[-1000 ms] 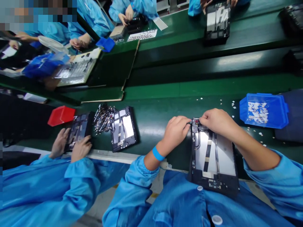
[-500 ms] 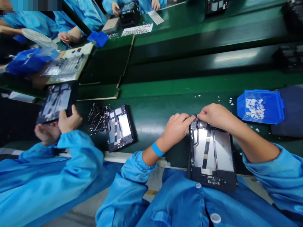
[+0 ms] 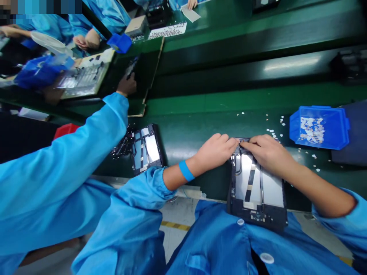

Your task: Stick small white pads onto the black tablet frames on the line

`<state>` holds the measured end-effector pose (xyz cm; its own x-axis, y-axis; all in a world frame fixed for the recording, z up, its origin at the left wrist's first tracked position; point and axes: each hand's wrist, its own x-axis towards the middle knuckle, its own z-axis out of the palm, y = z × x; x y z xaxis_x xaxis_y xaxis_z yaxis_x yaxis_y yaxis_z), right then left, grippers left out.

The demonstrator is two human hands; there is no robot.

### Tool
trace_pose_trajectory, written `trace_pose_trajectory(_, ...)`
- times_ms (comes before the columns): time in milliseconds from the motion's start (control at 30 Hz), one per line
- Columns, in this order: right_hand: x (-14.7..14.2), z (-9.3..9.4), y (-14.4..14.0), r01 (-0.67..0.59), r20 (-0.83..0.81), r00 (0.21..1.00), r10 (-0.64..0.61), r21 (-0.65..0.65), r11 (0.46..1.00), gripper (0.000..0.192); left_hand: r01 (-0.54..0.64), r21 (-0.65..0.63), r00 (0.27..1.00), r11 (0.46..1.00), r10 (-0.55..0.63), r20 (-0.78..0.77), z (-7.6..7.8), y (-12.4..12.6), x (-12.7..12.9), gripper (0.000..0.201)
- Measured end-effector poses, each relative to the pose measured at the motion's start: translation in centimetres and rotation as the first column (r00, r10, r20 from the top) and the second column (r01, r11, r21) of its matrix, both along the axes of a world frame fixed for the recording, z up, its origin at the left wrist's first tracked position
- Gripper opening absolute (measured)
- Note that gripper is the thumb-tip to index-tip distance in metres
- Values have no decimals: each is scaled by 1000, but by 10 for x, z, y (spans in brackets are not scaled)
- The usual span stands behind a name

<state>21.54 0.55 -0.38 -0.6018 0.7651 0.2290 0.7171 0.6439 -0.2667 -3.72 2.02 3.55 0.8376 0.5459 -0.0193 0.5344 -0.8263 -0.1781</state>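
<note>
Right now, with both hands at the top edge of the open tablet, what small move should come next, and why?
Probably press the fingertips down on the small part at the open tablet top edge. The left hand and right hand meet there, pinching at one spot, and the frame lies flat on the green bench.

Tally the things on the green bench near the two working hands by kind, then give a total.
Open tablet frames: 2, one under the left hand and right hand, one further left
Blue bins: 1
Red bins: 1
Total: 4
</note>
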Motion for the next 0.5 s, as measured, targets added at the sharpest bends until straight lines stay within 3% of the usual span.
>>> trace_pose_trajectory(200,-1,6,5,-157,166,976,142,82,984,44,-53,-89,998,995,55,24,5,11,-6,41)
trace_pose_trajectory(333,7,13,10,-206,208,960,189,62,977,40,-12,-83,1000,997,14,17,10,13,-4,37)
trace_pose_trajectory(433,2,17,11,-178,128,977,173,29,984,38,-30,-64,1000,997,31,6,11,14,-4,38)
trace_pose_trajectory(500,-22,20,17,-184,-4,983,184,18,983,37,-50,-70,999,996,49,-16,18,9,-1,40)
